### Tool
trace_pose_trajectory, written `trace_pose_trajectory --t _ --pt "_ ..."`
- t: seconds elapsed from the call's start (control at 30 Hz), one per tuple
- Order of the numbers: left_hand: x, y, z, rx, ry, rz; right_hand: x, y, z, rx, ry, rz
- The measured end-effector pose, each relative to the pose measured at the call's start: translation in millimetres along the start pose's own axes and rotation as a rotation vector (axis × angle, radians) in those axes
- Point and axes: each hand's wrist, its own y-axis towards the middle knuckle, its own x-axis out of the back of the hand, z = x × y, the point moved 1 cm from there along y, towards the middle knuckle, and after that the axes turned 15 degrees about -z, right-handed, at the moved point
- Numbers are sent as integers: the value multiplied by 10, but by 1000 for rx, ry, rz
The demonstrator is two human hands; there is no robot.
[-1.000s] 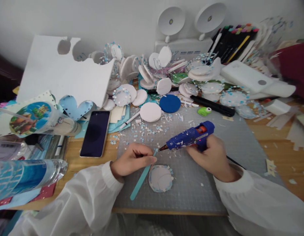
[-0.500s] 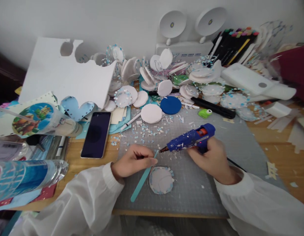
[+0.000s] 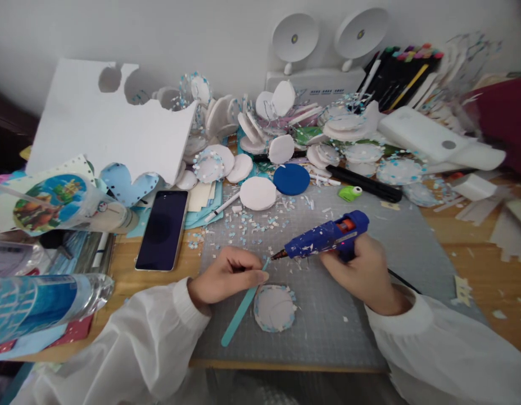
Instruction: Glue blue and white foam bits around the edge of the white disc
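Observation:
My left hand (image 3: pixel 229 274) is closed, pinching a teal stick (image 3: pixel 239 315) near its upper end; the stick slants down to the left over the grey cutting mat (image 3: pixel 327 337). My right hand (image 3: pixel 361 273) grips the handle of a blue glue gun (image 3: pixel 323 237). The gun's dark nozzle points left, at or very near the stick's tip; whether they touch is unclear. Just right of the stick lies a white disc (image 3: pixel 275 308) edged with small blue and white pieces. Paper bits are scattered on the mat beyond my left hand.
A phone (image 3: pixel 162 230), a cup (image 3: pixel 53 202) and a bottle (image 3: pixel 49 304) lie at the left. Farther back are white discs (image 3: pixel 258 193), a blue disc (image 3: pixel 291 179), a green punch (image 3: pixel 349 193) and a white lamp (image 3: pixel 323 81). The gun's black cord (image 3: pixel 403 280) runs to the right.
The view has shifted very slightly. Both hands keep the same holds, and the nozzle stays by the stick's tip.

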Motion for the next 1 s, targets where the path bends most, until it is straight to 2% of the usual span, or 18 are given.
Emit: trace_pose_trajectory --t 0.37,0.6,0.83,1.0 --pt "5 6 -2 2 18 -5 7 2 2 -1 -23 5" --pt "13 2 14 12 20 -5 33 6 -10 -17 -40 -51" --pt "8 3 6 29 14 0 32 -8 12 -7 -47 19" --pt "13 9 16 17 9 -7 26 -7 -27 1 -94 -82"
